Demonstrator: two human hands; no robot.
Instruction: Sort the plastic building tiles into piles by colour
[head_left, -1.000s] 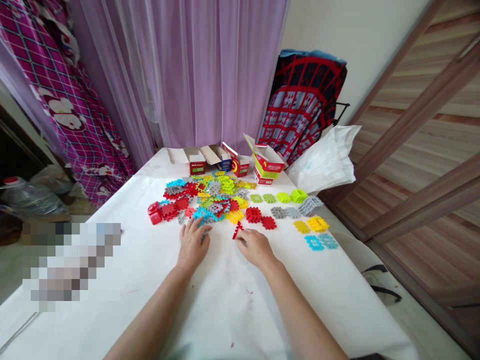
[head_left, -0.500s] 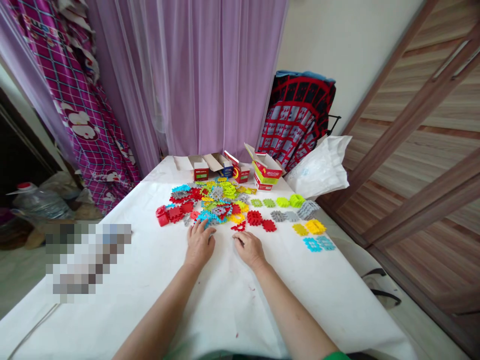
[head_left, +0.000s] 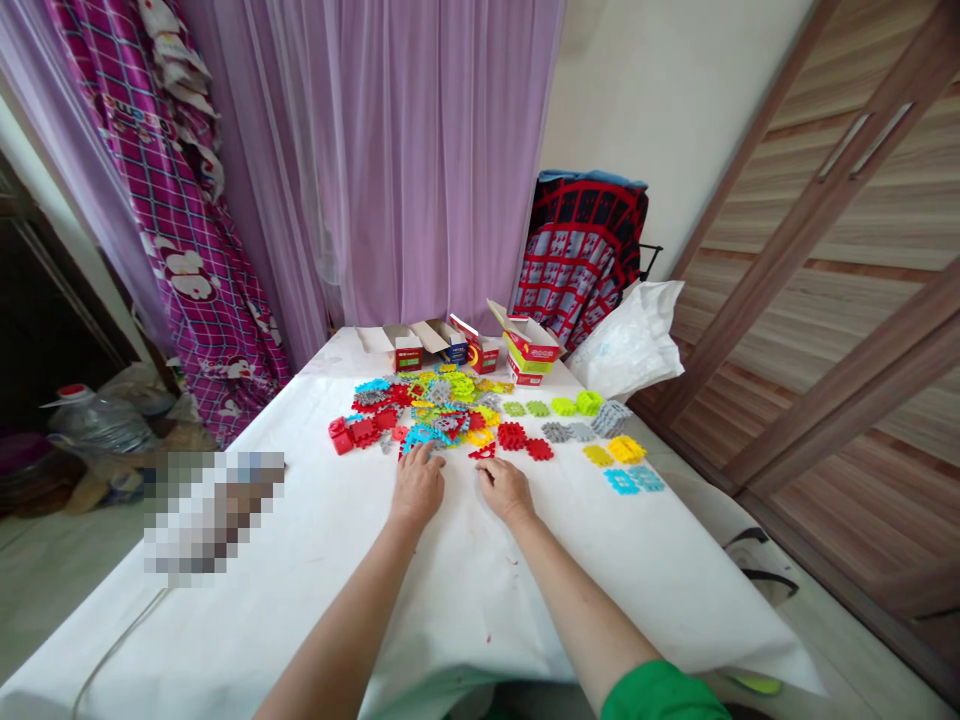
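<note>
A heap of flat plastic interlocking tiles in red, blue, yellow, green and grey lies on the white-covered table. My left hand rests palm down at the heap's near edge, fingers spread, touching blue tiles. My right hand lies beside it with its fingertips on a small red tile. To the right, tiles lie sorted by colour: red, green, grey, yellow and blue.
Several opened small cardboard boxes stand at the table's far edge. A white plastic bag lies at the far right corner, before a red-patterned bag. Purple curtains hang behind. A water bottle sits on the floor left.
The camera has tilted up and drawn back. My right hand has carried the red tile from the open cloth up to the heap's edge. My left hand stays on the blue tiles.
</note>
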